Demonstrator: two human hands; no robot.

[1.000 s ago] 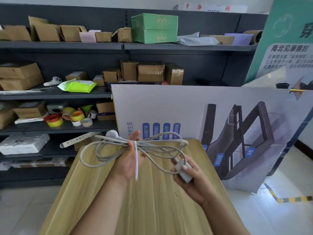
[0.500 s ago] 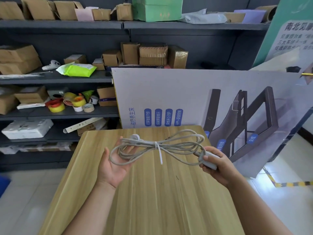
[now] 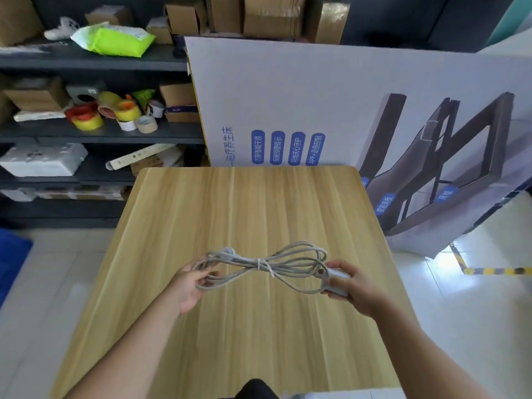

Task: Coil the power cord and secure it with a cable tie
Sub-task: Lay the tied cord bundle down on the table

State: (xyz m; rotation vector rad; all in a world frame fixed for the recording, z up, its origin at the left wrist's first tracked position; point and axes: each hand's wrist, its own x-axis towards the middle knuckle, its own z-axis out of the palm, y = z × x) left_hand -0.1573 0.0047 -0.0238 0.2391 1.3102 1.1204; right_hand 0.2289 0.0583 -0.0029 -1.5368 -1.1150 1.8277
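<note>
A grey-white power cord (image 3: 290,264) is coiled into a long bundle and held just above the wooden table (image 3: 244,211). A white cable tie (image 3: 263,264) cinches the bundle at its middle, its tail pointing down right. My left hand (image 3: 188,283) grips the left loops, with the plug end beside its fingers. My right hand (image 3: 352,285) holds the right loops together with the cord's white adapter block (image 3: 338,279).
A large printed cardboard box (image 3: 331,110) leans behind the table's far edge. Dark shelves (image 3: 95,133) at the left carry tape rolls (image 3: 115,110), cartons and a green packet (image 3: 115,38). Tiled floor surrounds the table, with striped tape at the right.
Both hands have spread apart and lowered the tied cord toward the table. The view has tilted downward. My left hand has closed on the left loops.
</note>
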